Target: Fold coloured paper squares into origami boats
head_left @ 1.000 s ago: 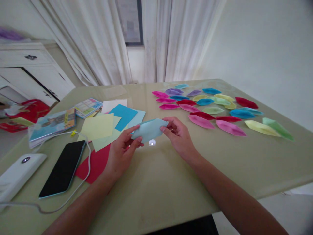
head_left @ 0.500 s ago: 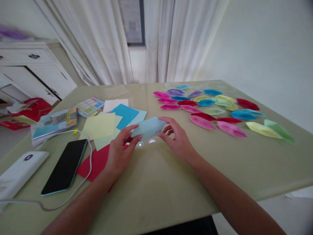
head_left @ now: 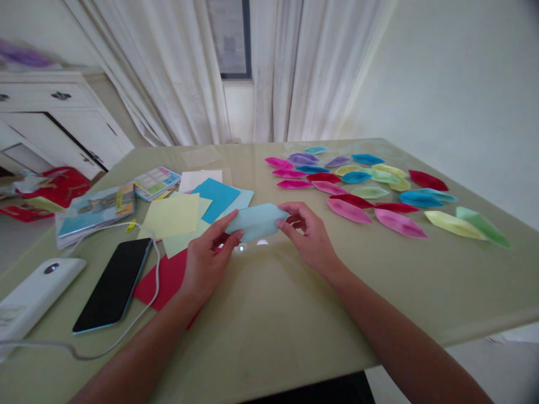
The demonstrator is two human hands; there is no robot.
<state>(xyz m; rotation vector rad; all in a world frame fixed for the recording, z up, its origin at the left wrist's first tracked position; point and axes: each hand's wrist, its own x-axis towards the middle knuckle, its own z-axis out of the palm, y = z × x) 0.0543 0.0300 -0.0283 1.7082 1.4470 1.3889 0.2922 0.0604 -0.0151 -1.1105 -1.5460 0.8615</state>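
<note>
A light blue folded paper (head_left: 256,222), long with pointed ends, is held level above the table. My left hand (head_left: 210,255) pinches its left end between thumb and fingers. On its right end, my right hand (head_left: 309,235) grips with the thumb in front and fingers behind. Under and beside my left wrist lies red paper (head_left: 162,283). Loose square sheets, among them a pale yellow sheet (head_left: 173,216) and a blue sheet (head_left: 217,199), lie just beyond my left hand. Several folded paper boats in many colours, such as a pink one (head_left: 400,223), spread over the table's right side.
On the left are a black phone (head_left: 113,285), a white power bank (head_left: 40,289) and a white cable (head_left: 156,275) curving close to my left forearm. Booklets (head_left: 99,209) lie behind them. The table's (head_left: 269,336) front edge runs below my arms.
The folded paper has tilted slightly, its right end a little lower and now nearly level. My right thumb has slid a bit along its edge. Both hands keep hold.
</note>
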